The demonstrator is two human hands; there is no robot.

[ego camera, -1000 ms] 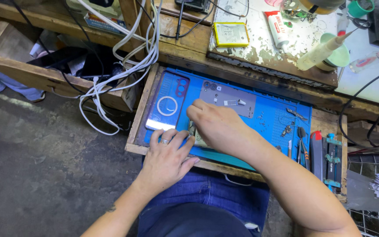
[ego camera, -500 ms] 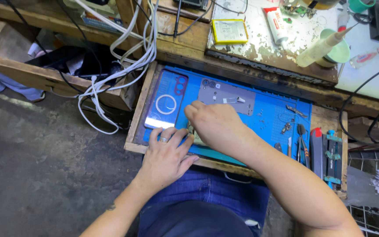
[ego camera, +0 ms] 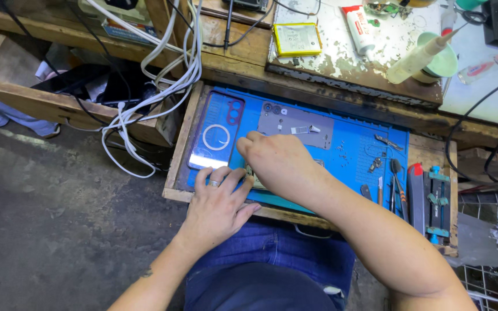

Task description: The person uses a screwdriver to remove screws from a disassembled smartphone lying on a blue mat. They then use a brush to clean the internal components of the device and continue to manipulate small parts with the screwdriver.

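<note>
Both hands meet at the near edge of a blue work mat (ego camera: pixel 353 167). Left hand (ego camera: pixel 217 201), fingers spread, presses flat on a small device (ego camera: pixel 256 181) that is mostly hidden. Right hand (ego camera: pixel 280 164) curls over it; what it grips I cannot tell. Just beyond lie a phone back cover (ego camera: pixel 217 138) and a grey plate (ego camera: pixel 295 124), with tweezers (ego camera: pixel 396 184) rightward.

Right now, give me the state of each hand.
Left hand: open, fingers spread flat on the blue mat.
Right hand: curled over something small; grip cannot be told.
</note>
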